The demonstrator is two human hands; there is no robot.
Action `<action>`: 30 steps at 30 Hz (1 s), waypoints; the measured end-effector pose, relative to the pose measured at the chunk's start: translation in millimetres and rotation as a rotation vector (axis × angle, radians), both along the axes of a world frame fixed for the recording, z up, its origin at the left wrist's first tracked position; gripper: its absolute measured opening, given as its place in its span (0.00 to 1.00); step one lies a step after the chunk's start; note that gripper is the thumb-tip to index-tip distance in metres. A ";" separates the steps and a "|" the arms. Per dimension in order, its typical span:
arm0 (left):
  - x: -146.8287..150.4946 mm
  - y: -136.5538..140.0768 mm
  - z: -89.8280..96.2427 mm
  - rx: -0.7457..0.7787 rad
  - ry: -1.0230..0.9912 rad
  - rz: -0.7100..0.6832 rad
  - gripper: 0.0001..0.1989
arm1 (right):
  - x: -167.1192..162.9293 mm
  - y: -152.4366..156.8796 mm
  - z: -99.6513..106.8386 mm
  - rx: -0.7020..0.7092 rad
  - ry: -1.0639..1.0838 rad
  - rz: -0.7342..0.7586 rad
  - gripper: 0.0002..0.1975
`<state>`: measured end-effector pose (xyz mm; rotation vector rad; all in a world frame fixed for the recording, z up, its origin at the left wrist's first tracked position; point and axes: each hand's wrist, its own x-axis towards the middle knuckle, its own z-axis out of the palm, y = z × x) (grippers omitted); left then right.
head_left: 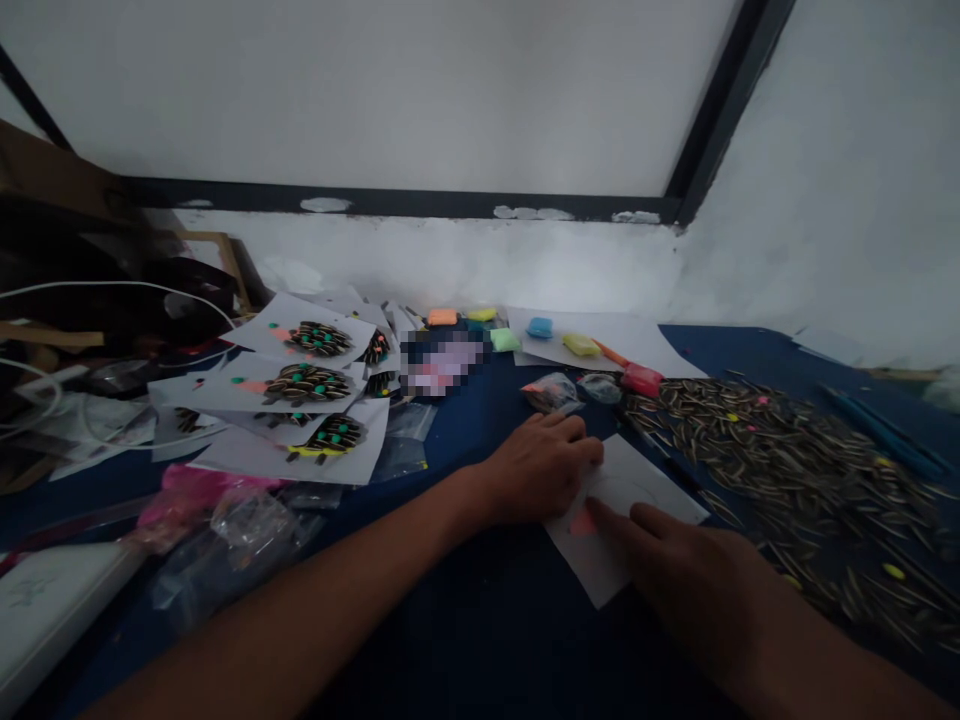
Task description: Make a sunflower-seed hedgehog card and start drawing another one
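Observation:
A small white sheet of paper (670, 488) with faint drawn lines lies tilted on the blue tabletop. My left hand (541, 465) rests over its upper left edge, fingers curled down onto it and fingertips hidden. On the sheet's left part is a flat patch of pink clay (583, 521). The outstretched index finger of my right hand (679, 560) touches that patch; the other fingers of this hand are partly hidden. Just beyond my left hand sits a clear bag (553, 391) with something orange in it.
Striped sunflower seeds (780, 440) spread widely on the right. Sheets with seed-covered hedgehog shapes (319, 385) pile up at the left, behind plastic bags (247, 530) and a white box (64, 600). Coloured clay packs (540, 327) lie near the wall. A dark pen (682, 476) borders the paper.

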<state>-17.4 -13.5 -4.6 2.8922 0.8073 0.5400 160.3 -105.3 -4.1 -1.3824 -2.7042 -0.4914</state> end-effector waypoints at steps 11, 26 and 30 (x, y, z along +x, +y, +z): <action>0.5 0.6 -1.9 0.002 -0.020 -0.006 0.11 | 9.7 2.9 -8.4 0.088 0.151 0.062 0.27; -0.7 1.1 -1.6 0.009 -0.022 -0.012 0.12 | 4.5 -4.8 -8.7 0.173 0.024 0.083 0.27; -0.8 1.1 -1.1 0.009 -0.016 -0.012 0.12 | 2.5 -5.7 -7.0 0.154 0.014 0.072 0.26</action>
